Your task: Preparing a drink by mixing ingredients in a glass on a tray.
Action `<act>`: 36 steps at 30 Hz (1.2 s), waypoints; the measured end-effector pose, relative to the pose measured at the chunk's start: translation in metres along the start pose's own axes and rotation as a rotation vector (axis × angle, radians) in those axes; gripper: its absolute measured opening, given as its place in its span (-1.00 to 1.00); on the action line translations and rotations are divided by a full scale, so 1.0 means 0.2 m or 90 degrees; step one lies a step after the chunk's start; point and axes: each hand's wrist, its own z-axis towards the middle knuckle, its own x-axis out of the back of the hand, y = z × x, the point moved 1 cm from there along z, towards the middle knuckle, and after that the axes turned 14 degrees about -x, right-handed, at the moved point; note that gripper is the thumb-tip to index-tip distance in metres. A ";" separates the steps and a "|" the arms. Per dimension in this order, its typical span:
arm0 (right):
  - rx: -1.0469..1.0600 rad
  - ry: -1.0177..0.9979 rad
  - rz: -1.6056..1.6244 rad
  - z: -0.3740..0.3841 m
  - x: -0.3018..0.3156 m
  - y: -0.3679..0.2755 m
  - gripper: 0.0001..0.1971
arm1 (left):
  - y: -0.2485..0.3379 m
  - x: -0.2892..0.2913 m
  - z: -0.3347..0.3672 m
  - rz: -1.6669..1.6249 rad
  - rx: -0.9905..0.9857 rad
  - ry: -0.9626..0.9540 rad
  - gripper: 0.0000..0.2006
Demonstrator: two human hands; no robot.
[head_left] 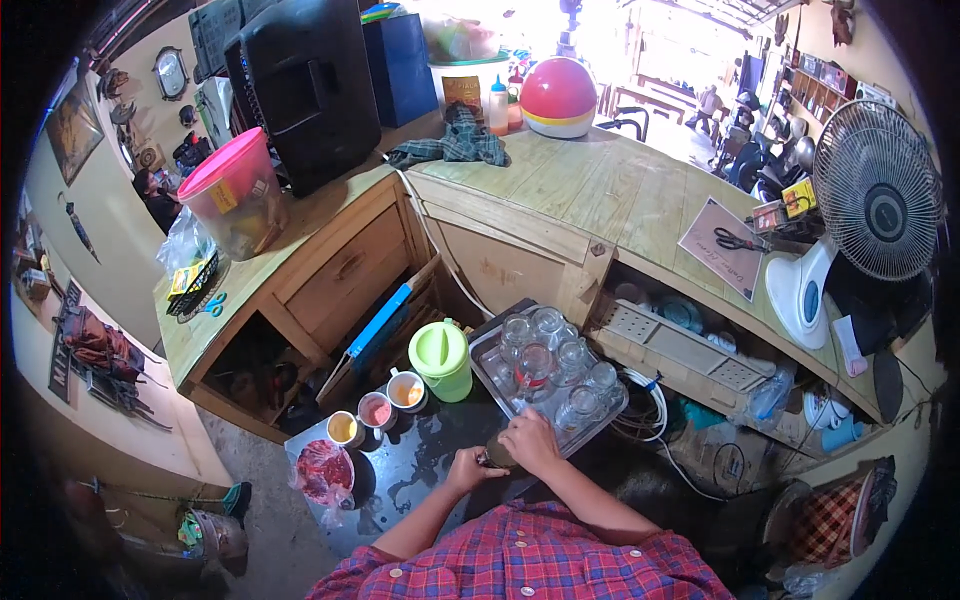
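Observation:
Low in the middle, close to my body, my left hand point(476, 469) and my right hand point(531, 441) meet with curled fingers around a small brownish-green item point(500, 455). My fingers cover most of it, so its kind is unclear. Just beyond my right hand lies a metal tray point(488, 366) bearing several clear glass mugs point(535, 362). To the tray's left stands a light green lidded pitcher point(440, 362). Three cups line up left of the pitcher: a white mug point(407, 389), a mug with pink contents point(376, 411) and a cup with yellow contents point(345, 429).
A plastic bag with red contents point(325, 472) lies on the dark wet table point(415, 455). Beyond it, a wooden counter point(590, 190) bends around, bearing a black speaker point(305, 95), a pink-lidded tub point(235, 195), scissors point(738, 239) and a fan point(800, 300). A white cable point(690, 485) hangs at the right.

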 end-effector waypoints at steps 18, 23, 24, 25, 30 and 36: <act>-0.016 -0.020 -0.056 -0.01 -0.02 0.04 -0.84 | 0.02 -0.01 0.00 -0.022 -0.014 0.010 -0.55; -0.021 0.026 -0.110 -0.02 0.01 0.00 -0.82 | -0.01 -0.01 0.00 -0.038 0.002 0.013 -0.57; -0.013 -0.018 -0.055 -0.01 0.01 0.00 -0.82 | -0.04 -0.01 0.00 0.000 0.001 0.000 -0.58; -0.008 -0.062 -0.001 -0.01 0.02 0.00 -0.82 | -0.06 -0.01 0.00 0.038 0.000 -0.016 -0.59; -0.032 -0.012 -0.040 -0.01 0.02 0.01 -0.82 | 0.00 -0.01 0.01 -0.016 -0.018 0.008 -0.60; -0.025 -0.007 -0.035 -0.01 0.01 0.01 -0.82 | 0.06 0.01 0.02 0.016 0.022 -0.017 -0.57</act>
